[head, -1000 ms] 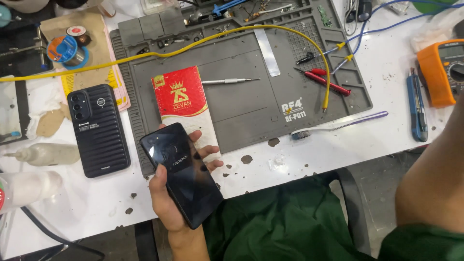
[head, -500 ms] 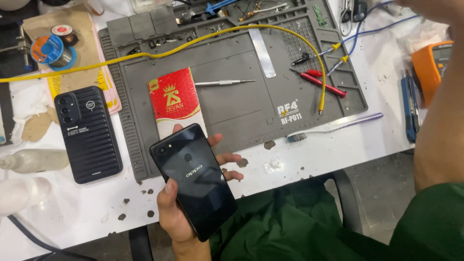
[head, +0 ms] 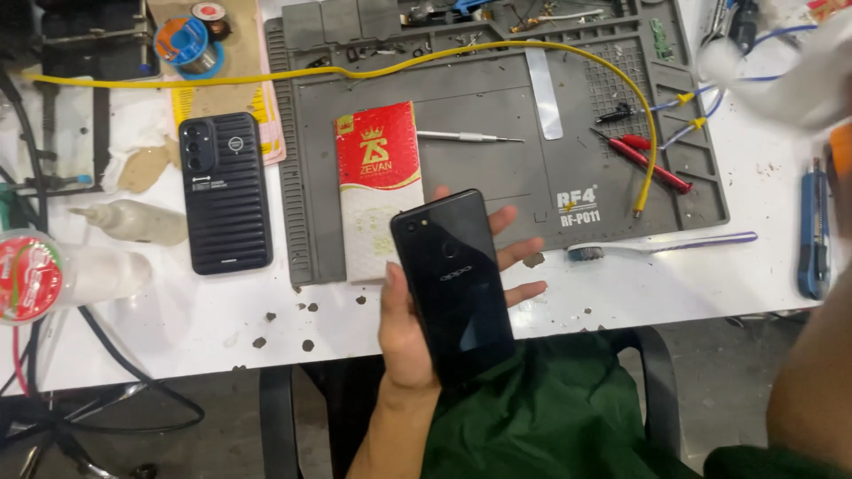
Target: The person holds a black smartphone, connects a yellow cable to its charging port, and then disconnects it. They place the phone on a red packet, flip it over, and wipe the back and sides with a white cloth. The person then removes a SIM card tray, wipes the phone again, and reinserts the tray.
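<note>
Left hand (head: 410, 330) clasping a glossy black slab smartphone (head: 454, 284), back face up, over the near edge of the white tabletop (head: 177, 310). Long axis runs near to far, tilted slightly left; camera end points away toward the grey silicone work mat (head: 497, 151). Right hand blurred at the upper right; its state cannot be told.

The black phone (head: 454, 282) has a glossy, glass-like back that mirrors the light. Left of it, the second phone (head: 225, 192) wears a matt, ribbed black plastic case. Behind it lies a dull grey rubbery mat (head: 497, 133) with moulded compartments, and on that a smooth red and white printed card packet (head: 379, 188). The white tabletop (head: 160, 310) beneath looks smooth but stained.
</note>
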